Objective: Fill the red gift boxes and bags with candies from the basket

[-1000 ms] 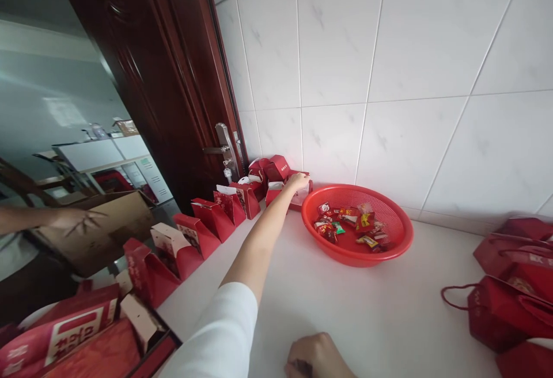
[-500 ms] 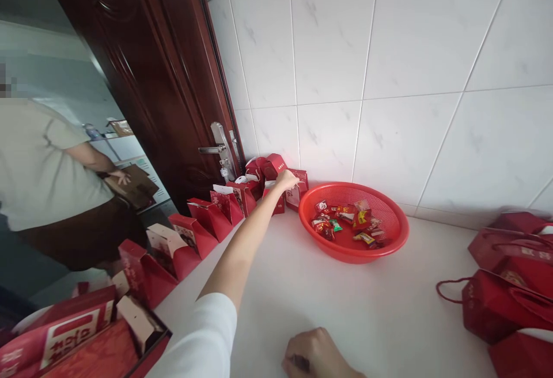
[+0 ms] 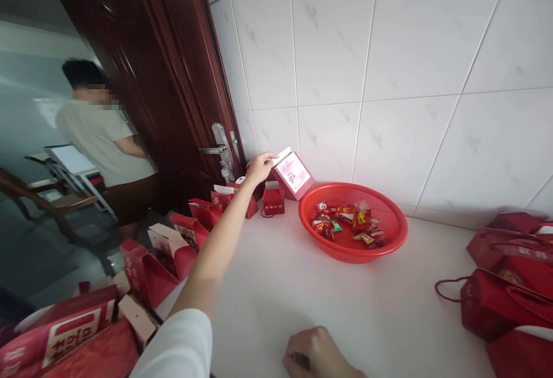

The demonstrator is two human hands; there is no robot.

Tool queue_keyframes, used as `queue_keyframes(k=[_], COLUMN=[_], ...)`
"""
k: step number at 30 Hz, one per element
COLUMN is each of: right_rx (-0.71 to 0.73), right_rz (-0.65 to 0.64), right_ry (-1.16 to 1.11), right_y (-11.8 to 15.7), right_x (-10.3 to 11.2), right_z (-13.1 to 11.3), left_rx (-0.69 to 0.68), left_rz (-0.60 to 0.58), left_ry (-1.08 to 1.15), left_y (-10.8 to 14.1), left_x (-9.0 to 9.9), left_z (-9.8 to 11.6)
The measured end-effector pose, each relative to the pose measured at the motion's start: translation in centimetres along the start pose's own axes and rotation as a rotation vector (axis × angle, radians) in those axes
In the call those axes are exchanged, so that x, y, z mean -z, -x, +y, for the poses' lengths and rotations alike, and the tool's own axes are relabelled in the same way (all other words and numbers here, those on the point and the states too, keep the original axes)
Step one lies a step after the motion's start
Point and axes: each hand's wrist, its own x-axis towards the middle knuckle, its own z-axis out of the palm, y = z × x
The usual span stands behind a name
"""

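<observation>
Stretched out toward the wall, my left hand pinches the pale top flap of a red gift box with a white and pink panel. This box is tilted, beside the candy basket. Just below it stands a small red box with a cord handle. My right hand is closed in a fist at the table's near edge; a dark spot shows between its fingers, and I cannot make out what it is. The red plastic basket holds several wrapped candies.
Red gift boxes line the table's left edge. More red boxes with cord handles stand at the right. A white tiled wall closes the back, a dark wooden door the left. Beyond it a person stands.
My left hand has moved slightly left and up, and the gift box with it is now tilted, its pink and white panel showing. The person has moved right, toward the door. My right hand stays put.
</observation>
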Motion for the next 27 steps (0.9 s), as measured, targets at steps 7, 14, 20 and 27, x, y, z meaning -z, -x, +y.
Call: queue_keyframes(k=[7, 14, 20, 27], right_rx=[-0.014, -0.202, -0.168, -0.243], right_rz=[0.016, 0.201, 0.483, 0.751], right_ry=[-0.073, -0.675, -0.748, -0.554], right_y=[0.2, -0.4, -0.8, 1.2], right_x=[-0.3, 0.8, 3.5, 7.9], right_z=[0.2, 0.6, -0.2, 3.1], left_rx=[-0.136, -0.335, -0.463, -0.468], left_rz=[-0.049, -0.344, -0.767, -0.858], left_ry=[0.210, 0.405, 0.446, 0.523], left_y=[2.0, 7.4, 12.4, 13.3], left_x=[1.7, 2.9, 1.2, 0.1], left_z=[1.9, 4.7, 6.1, 6.3])
